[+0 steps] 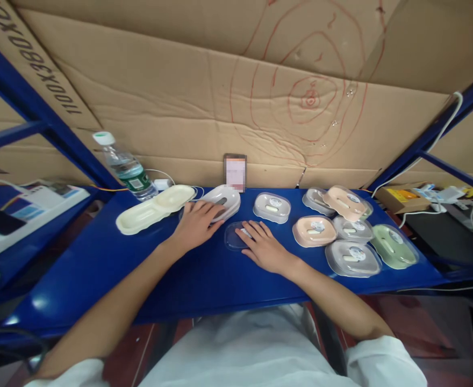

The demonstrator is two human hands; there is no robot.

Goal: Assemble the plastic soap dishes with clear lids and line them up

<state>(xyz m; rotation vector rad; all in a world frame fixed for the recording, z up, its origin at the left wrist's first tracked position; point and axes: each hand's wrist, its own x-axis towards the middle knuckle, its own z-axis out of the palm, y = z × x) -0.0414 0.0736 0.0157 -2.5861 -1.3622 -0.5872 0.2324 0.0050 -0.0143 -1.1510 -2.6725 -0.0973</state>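
My left hand (196,223) rests with spread fingers on the near left part of an oblong pale grey tray (230,200), which has a dark piece inside. Under the fingers of my right hand (263,244) lies a clear plastic lid (232,237) with a white label, flat on the blue table; that hand is open, fingers apart. Left of my left hand sits a cream two-part tray (140,215). A grey box with a clear lid (272,207) stands just beyond my right hand.
Several lidded boxes in peach (314,231), grey (353,259) and green (395,247) crowd the table's right side, some stacked. A water bottle (134,174) stands at the back left. A phone-like device (235,173) leans against the cardboard. Blue posts flank the blue table (196,285).
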